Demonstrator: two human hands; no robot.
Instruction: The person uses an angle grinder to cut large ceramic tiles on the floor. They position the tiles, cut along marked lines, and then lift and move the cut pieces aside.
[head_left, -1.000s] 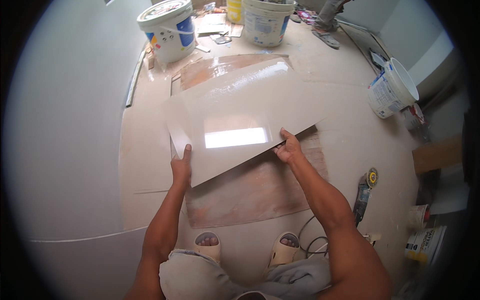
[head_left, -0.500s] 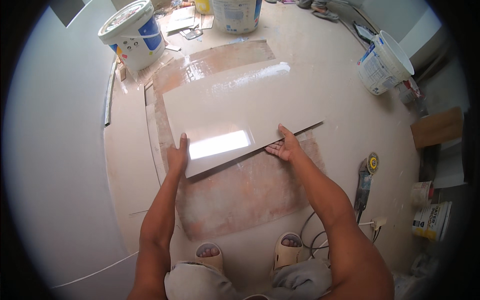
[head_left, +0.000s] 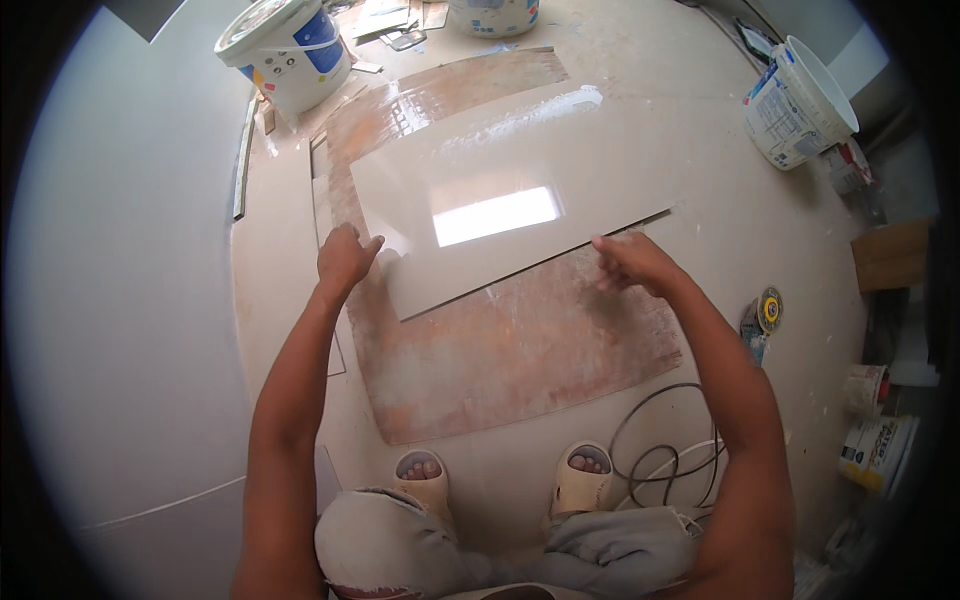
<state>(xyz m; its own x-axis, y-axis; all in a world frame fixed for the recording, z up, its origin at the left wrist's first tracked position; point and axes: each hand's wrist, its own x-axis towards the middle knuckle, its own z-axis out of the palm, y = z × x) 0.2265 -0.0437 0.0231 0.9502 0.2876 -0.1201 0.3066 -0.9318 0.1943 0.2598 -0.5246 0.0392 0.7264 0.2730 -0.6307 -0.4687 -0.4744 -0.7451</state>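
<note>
A glossy cream tile (head_left: 490,190) lies aslant on a reddish-brown, dust-smeared board (head_left: 500,365) on the floor. Window light shines off its face. My left hand (head_left: 346,258) hovers at the tile's left edge, its fingers curled in, with no object seen in them. By the near edge, toward the right end, is my right hand (head_left: 638,263). Its fingers are smeared by motion, so their closure does not show; the tile looks free of its grip.
An angle grinder (head_left: 766,318) lies at the right, partly behind my forearm. A dark cable (head_left: 650,475) loops by my right foot. White buckets (head_left: 285,60) stand at the far left and far middle; another bucket (head_left: 795,110) leans far right. A wall (head_left: 130,280) rises left.
The tile was held tilted in both hands; now it rests lower on the board, and both hands have come off its edges. The view has shifted slightly.
</note>
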